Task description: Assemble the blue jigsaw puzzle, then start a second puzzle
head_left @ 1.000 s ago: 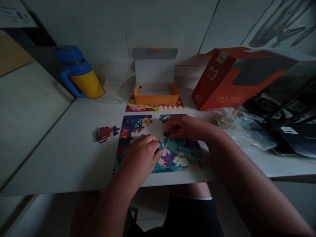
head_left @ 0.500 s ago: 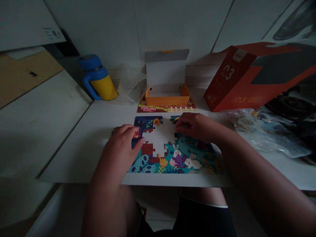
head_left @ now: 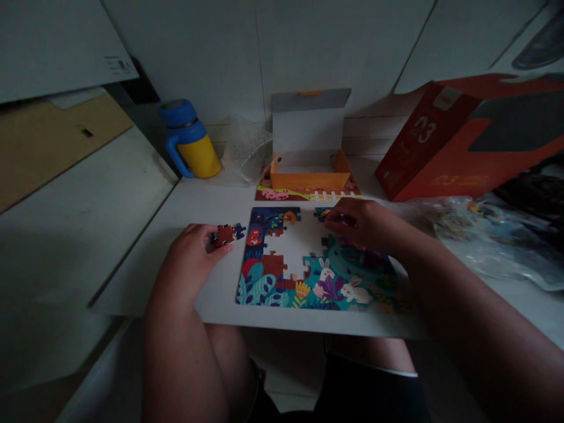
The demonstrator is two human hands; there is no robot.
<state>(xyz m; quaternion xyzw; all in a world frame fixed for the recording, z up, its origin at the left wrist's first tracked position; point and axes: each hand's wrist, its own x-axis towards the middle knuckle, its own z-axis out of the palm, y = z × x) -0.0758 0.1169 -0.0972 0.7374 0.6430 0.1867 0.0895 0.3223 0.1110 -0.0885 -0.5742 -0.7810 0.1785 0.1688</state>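
On the white table, the partly assembled jigsaw puzzle lies flat, its long axis from left to right, with 1 irregular gap in its far and middle part. At the far right part of the puzzle, beside this gap, is the right hand, its fingers bent and close together; whether it holds a piece, I cannot tell. To the left of the puzzle, the left hand has thumb and fingers slightly apart at the left end of the small pile of loose puzzle pieces; if it grips them, I cannot tell. This pile lies left of the puzzle, not touching it, and its longer direction points to the puzzle. The left hand is much nearer to it than the right.
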